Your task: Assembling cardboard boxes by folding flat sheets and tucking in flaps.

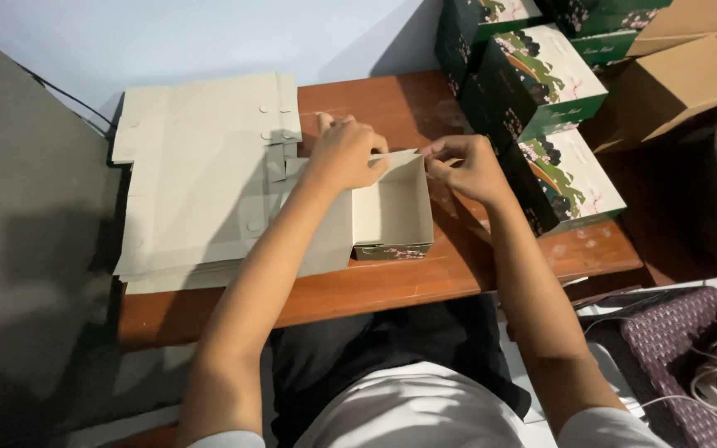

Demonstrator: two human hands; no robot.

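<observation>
On the wooden table (425, 286), a half-folded carton (392, 217) sits between a stack of flat box blanks (197, 178) left and finished boxes (553, 108) right

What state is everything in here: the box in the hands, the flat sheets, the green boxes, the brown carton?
Half-formed box: open, flap being folded.
Left hand: gripping the flap.
Right hand: pinching the flap.
Flat blanks: unfolded, stacked.
Green boxes: assembled, closed, stacked.
Brown carton: open.

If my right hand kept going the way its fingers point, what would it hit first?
Probably the left hand: the right hand points leftward along the raised flap of the half-folded cardboard box, which both pinch.
</observation>
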